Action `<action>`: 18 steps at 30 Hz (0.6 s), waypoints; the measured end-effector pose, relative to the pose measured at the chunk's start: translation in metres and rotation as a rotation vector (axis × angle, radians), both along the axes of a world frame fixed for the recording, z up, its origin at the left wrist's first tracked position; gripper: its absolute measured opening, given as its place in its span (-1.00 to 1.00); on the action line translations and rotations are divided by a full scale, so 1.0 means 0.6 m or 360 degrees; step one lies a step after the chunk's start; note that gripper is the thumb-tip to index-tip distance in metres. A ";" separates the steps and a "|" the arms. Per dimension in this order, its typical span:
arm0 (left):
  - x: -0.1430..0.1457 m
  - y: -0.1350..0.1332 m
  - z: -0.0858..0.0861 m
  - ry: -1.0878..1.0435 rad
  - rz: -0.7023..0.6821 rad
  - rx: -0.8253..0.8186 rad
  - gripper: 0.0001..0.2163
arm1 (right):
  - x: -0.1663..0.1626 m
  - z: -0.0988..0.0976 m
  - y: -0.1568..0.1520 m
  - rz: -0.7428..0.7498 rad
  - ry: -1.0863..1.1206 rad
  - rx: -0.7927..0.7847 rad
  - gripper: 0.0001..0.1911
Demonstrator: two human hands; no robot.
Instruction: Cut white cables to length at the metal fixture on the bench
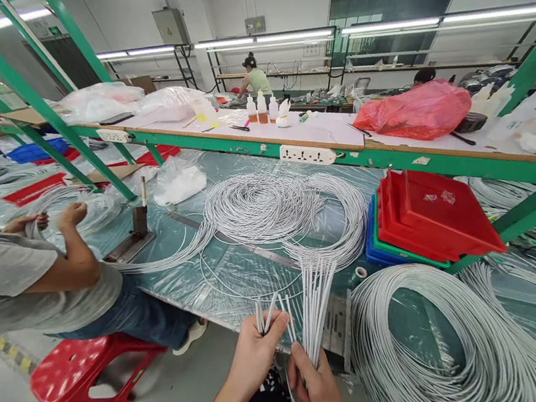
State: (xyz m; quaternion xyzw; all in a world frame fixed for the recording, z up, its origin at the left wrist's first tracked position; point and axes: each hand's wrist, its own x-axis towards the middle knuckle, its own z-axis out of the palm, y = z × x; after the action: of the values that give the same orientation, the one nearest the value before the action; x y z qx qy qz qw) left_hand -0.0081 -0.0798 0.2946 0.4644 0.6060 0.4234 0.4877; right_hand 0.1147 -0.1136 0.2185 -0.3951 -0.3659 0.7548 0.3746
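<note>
My right hand (316, 384) is closed round a fanned bundle of thin white cables (316, 301), their ends pointing up and away from me. Just to its left, my left hand (258, 345) pinches a few separate white cable ends (265, 314) between thumb and fingers. One or two strands stand between the two hands. Beyond them a big flat coil of white cable (261, 205) lies on the plastic-covered table (185, 286). A metal block with slots (336, 324) sits at the table edge beside my right hand.
A larger cable coil (419, 353) lies at right, near stacked red, green and blue bins (439, 213). A metal fixture (135, 229) stands at left. A co-worker in a grey shirt (24, 275) works beside a red stool (97, 368). A green-framed shelf (219, 140) spans the back.
</note>
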 end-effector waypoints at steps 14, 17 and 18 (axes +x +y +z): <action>0.053 -0.016 -0.024 -0.0744 0.0507 -0.0364 -0.43 | -0.016 0.008 -0.004 -0.0182 -0.0135 0.0059 -0.32; 0.053 -0.017 -0.023 -0.0766 0.0585 -0.0356 -0.41 | -0.019 0.006 -0.005 -0.0293 -0.0197 0.0050 -0.31; 0.053 -0.017 -0.021 -0.0754 0.0593 -0.0345 -0.41 | -0.020 0.004 -0.005 -0.0289 -0.0198 0.0036 -0.31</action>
State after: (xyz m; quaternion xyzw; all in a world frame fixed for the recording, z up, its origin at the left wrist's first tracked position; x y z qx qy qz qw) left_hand 0.0238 -0.0899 0.2820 0.1792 0.5916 0.5349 0.5760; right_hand 0.1030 -0.1166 0.2210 -0.4684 -0.3597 0.6876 0.4225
